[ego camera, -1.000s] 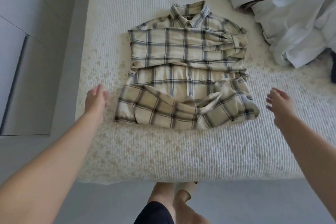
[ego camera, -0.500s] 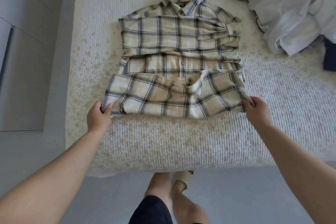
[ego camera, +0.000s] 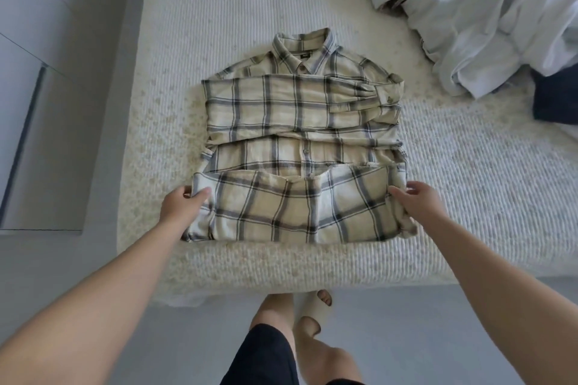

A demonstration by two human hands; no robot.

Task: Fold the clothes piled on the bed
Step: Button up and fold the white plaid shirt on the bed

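A plaid shirt (ego camera: 300, 141), beige with dark stripes, lies front up on a bed (ego camera: 469, 203) covered in a cream ribbed spread. Its collar points away from the viewer and its sleeves are folded across the chest. The bottom part of the shirt is folded up over the button placket, forming a band nearest the bed's front edge.

The left hand (ego camera: 181, 208) holds the left end of that folded band: the thumb lies on top of the cloth and the fingers (ego camera: 187, 190) curl round behind the edge, pinching it. The right hand (ego camera: 419, 201) is at the right end of the band, with its fingers (ego camera: 398, 195) lying on top of the cloth and its thumb raised just beyond the edge. Whether this hand grips the cloth or only rests on it cannot be told. Both forearms reach in from the lower corners.

At the upper right of the bed is a heap of white clothes (ego camera: 488, 25), well apart from the shirt, with a dark garment (ego camera: 555, 97) beside it at the right edge.

Below the bed's front edge, the person's bare legs (ego camera: 312, 337) and dark shorts (ego camera: 266, 356) show above a grey floor (ego camera: 78, 259). Pale cabinet doors (ego camera: 47, 40) stand to the left of the bed.
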